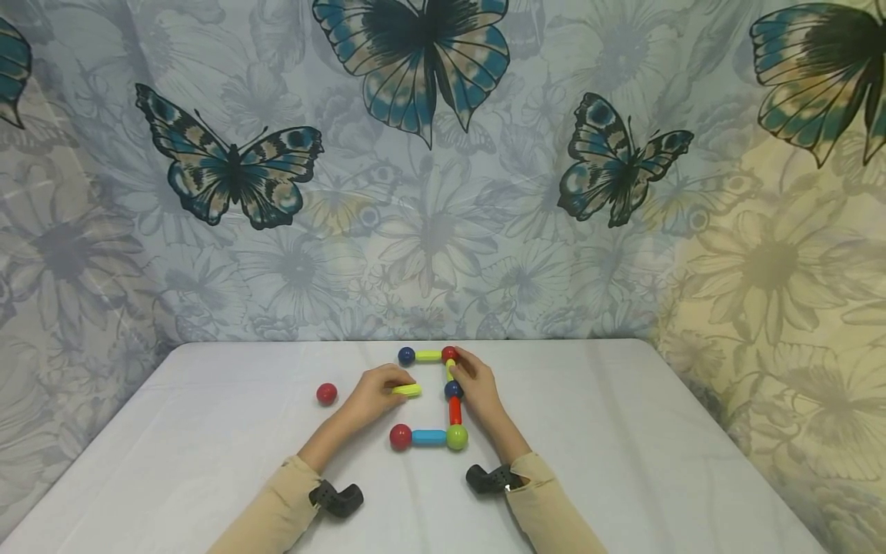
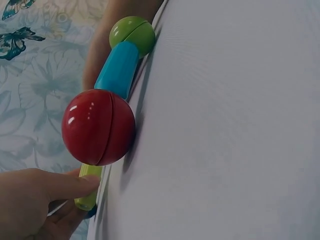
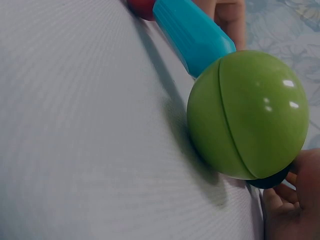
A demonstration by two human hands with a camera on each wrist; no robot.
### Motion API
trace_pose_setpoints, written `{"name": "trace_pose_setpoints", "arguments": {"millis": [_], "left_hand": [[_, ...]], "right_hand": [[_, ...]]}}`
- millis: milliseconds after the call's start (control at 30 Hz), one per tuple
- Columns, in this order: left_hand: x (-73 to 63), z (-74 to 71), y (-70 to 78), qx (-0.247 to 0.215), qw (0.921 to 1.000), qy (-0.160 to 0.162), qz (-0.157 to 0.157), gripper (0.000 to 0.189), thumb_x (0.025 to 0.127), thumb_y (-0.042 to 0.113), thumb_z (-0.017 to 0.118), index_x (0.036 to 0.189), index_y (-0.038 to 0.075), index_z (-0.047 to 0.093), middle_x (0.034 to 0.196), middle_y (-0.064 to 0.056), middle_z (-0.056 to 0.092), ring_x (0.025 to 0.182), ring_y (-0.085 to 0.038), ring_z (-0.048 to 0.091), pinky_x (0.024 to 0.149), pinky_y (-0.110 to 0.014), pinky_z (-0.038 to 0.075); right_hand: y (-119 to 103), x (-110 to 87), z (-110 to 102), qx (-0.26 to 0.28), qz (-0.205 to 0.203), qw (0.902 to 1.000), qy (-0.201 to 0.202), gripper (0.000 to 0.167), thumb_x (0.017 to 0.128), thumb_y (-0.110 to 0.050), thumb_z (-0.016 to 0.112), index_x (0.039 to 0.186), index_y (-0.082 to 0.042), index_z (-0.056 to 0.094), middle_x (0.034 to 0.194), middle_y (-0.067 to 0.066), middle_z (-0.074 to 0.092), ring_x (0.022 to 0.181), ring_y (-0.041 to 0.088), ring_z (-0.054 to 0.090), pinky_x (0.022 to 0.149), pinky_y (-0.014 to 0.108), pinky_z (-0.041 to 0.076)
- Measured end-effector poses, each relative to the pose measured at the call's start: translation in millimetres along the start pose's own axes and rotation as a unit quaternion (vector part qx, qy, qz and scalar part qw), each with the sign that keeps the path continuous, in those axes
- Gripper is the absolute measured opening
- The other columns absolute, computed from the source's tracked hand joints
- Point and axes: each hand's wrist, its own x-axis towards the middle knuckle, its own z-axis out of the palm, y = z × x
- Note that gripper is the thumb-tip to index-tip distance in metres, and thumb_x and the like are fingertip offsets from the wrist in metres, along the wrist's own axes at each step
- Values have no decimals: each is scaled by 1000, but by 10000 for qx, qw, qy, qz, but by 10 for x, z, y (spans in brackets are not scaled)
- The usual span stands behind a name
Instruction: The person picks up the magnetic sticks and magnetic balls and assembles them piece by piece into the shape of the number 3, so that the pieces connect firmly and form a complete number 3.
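Note:
In the head view my left hand [image 1: 374,396] pinches a loose yellow-green rod [image 1: 407,390] between thumb and fingers, just above the table. The left wrist view shows the thumb on this rod [image 2: 90,185]. My right hand [image 1: 479,385] holds the upright yellow-green rod [image 1: 451,370] of a ball-and-rod chain, between a small red ball [image 1: 449,354] and a blue ball [image 1: 453,390]. From the blue ball a red rod [image 1: 454,411] runs to a green ball [image 1: 457,437]. A blue rod [image 1: 429,438] joins that to a red ball [image 1: 401,437]. In the right wrist view, the green ball partly hides the right fingers.
At the chain's far end, another yellow-green rod [image 1: 428,355] leads to a dark blue ball [image 1: 406,355]. A separate red ball [image 1: 327,394] lies left of the left hand. The white table [image 1: 173,446] ends at a patterned cloth backdrop [image 1: 443,254].

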Motion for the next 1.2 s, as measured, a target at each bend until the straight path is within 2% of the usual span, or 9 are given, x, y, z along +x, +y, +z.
{"name": "trace_pose_setpoints", "arguments": {"millis": [433, 900, 1000, 1200], "left_hand": [[110, 114, 93, 108, 9997, -163, 116, 26, 80, -5, 72, 104, 4, 73, 104, -8, 70, 101, -23, 68, 94, -36, 55], [193, 205, 176, 151, 9996, -223, 5, 24, 81, -5, 72, 102, 5, 73, 104, -6, 69, 102, -22, 67, 95, -36, 55], [205, 218, 186, 179, 9995, -242, 116, 24, 80, -5, 72, 102, 5, 74, 104, -6, 70, 101, -23, 67, 94, -35, 55], [220, 245, 186, 248, 9989, -298, 246, 24, 79, -5, 73, 100, 7, 74, 103, -6, 70, 99, -21, 67, 93, -35, 56]], "right_hand": [[21, 9, 3, 70, -8, 10000, -1, 45, 97, -7, 57, 140, 1, 48, 144, 22, 51, 137, 35, 45, 112, 42, 41], [26, 14, 1, -45, -106, 9999, -6, 45, 97, -8, 57, 140, 3, 49, 143, 22, 51, 136, 36, 46, 111, 43, 41], [-18, -6, -7, -30, -176, 9998, -22, 45, 97, -7, 57, 139, 5, 47, 143, 25, 50, 136, 39, 45, 111, 45, 40], [-263, -123, -63, 25, -259, 9995, -175, 44, 96, -1, 55, 137, 13, 45, 141, 32, 48, 135, 44, 44, 110, 50, 39]]}}
